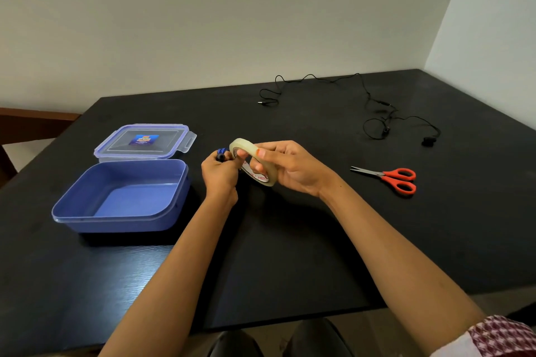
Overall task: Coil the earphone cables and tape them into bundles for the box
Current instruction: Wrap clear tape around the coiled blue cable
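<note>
My left hand (221,173) is closed around a small coiled blue earphone bundle (222,153), whose top sticks out above my fingers. Right beside it, my right hand (285,166) grips a roll of pale tape (251,161), with fingers through its hole. The roll touches my left thumb. A black earphone cable (374,107) lies uncoiled across the far right of the black table (290,240). The open blue box (121,197) sits empty at the left, close to my left hand.
The box's clear lid (145,142) lies just behind the box. Red-handled scissors (391,178) rest on the table to the right of my right hand. A wall runs along the table's far edge and right side. A wooden chair (29,124) stands at far left.
</note>
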